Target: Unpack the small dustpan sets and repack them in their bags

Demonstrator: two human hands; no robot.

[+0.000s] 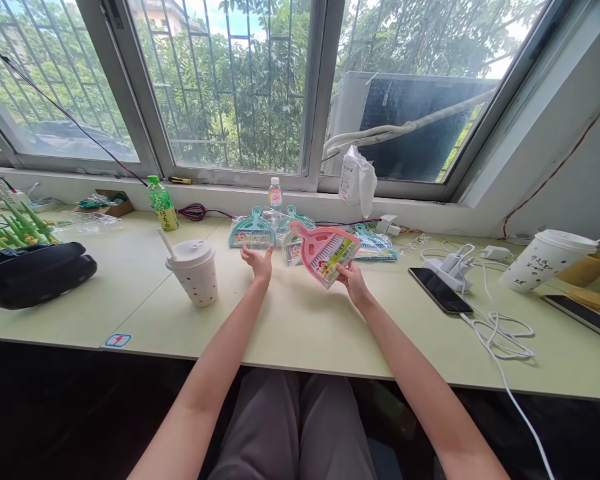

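A pink dustpan and brush set (325, 252) with a yellow-green label is tilted up above the table, gripped at its lower right edge by my right hand (353, 280). My left hand (258, 262) is open and holds nothing, its fingers spread just in front of a teal dustpan set (253, 230) in clear wrapping. Behind the pink one are more teal sets, one partly covered by it (293, 250) and another at the right (377, 245). A white paper cup (197, 273) with a lid and straw stands left of my left hand.
On the right, a phone (440, 290) lies by a white power strip (447, 272) with tangled cables and another cup (547, 260). A green bottle (163, 203), a small clear bottle (275, 193) and a black case (40, 273) are on the table (300, 333).
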